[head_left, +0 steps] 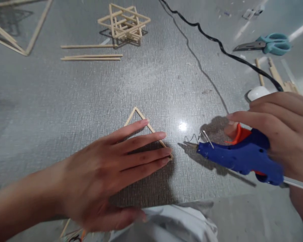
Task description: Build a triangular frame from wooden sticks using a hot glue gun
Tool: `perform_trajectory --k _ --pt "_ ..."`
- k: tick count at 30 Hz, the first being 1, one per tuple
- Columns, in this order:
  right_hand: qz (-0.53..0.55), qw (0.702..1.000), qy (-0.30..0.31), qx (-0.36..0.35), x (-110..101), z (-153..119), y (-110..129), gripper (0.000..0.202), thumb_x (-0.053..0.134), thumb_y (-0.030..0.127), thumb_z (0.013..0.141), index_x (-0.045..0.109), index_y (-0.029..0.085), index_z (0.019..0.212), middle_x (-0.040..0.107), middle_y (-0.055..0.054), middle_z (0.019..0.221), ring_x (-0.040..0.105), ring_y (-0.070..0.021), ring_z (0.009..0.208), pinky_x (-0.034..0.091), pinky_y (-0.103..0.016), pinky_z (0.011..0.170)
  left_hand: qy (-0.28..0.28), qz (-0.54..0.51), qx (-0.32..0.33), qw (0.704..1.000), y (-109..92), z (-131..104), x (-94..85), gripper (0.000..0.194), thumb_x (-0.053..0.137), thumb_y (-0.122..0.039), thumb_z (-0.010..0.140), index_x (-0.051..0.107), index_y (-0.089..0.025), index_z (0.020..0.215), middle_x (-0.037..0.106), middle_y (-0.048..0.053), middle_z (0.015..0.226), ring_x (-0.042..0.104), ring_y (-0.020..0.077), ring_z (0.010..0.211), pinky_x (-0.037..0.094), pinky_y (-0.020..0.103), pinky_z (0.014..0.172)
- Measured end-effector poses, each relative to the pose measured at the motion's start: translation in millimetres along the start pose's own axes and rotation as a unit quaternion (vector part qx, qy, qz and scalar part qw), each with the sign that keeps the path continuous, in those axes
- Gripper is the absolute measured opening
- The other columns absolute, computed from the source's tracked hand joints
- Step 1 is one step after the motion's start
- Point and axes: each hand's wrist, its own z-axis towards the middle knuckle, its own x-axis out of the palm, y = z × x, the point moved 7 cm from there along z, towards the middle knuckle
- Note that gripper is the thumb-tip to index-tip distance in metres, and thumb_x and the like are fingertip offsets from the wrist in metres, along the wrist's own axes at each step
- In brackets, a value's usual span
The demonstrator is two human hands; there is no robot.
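My left hand [116, 161] lies with fingers stretched over a small frame of thin wooden sticks [139, 113]. Its fingertips rest along the frame's right-hand stick, and the palm hides much of the rest. My right hand [288, 124] is wrapped round a blue hot glue gun [232, 156] with an orange trigger. The gun lies on its side in the grip, its metal nozzle pointing left toward the frame's near right corner, apart from it. A clear glue stick [298, 184] comes out of the gun's rear.
Loose wooden sticks [91, 59] lie at the back left, near a star-shaped stick model [127, 22]. A larger stick frame [39, 28] stands at the far left. Blue-handled scissors [275, 43] and a black cord [209, 38] are on the right. White cloth [171, 225] hangs at the table's front edge.
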Motion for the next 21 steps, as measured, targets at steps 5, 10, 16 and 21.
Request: perform_trajectory --k 5,10,16,21 --pt "0.129 0.990 -0.015 -0.057 2.9 5.4 -0.1 0.005 0.072 0.023 0.101 0.069 0.026 0.104 0.061 -0.001 0.071 0.062 -0.0184 0.063 0.050 -0.034 0.062 0.011 0.009 0.002 1.000 -1.7 0.7 -0.9 0.072 0.057 -0.047 0.101 0.052 -0.006 0.160 0.060 0.012 0.163 0.044 0.0341 0.162 0.010 0.051 0.145" --pt "0.142 0.985 0.038 -0.091 12.3 6.5 10.2 0.009 0.071 0.020 0.103 0.069 0.021 0.111 0.067 -0.005 0.079 0.063 -0.0197 0.074 0.052 -0.036 0.068 0.010 0.012 0.003 1.000 -1.2 2.4 -1.9 0.071 0.058 -0.048 0.101 0.053 -0.010 0.160 0.062 0.011 0.160 0.045 0.0337 0.161 0.011 0.051 0.144" --pt "0.150 0.984 0.040 -0.091 16.0 5.1 16.2 0.005 0.066 0.022 0.106 0.069 0.019 0.107 0.065 -0.007 0.078 0.062 -0.0221 0.076 0.052 -0.038 0.070 0.012 0.007 0.000 1.000 -4.0 8.5 -10.2 0.059 0.064 -0.045 0.102 0.064 -0.013 0.151 0.070 0.011 0.153 0.052 0.0354 0.156 0.021 0.055 0.142" --pt "0.159 0.984 0.041 -0.064 17.5 5.8 19.6 0.011 0.067 0.017 0.102 0.070 0.026 0.104 0.065 -0.004 0.076 0.062 -0.0225 0.075 0.052 -0.039 0.070 0.003 0.018 0.002 1.000 -6.5 9.3 -11.3 0.054 0.062 -0.049 0.106 0.069 -0.011 0.144 0.069 0.010 0.153 0.051 0.0331 0.158 0.020 0.051 0.143"
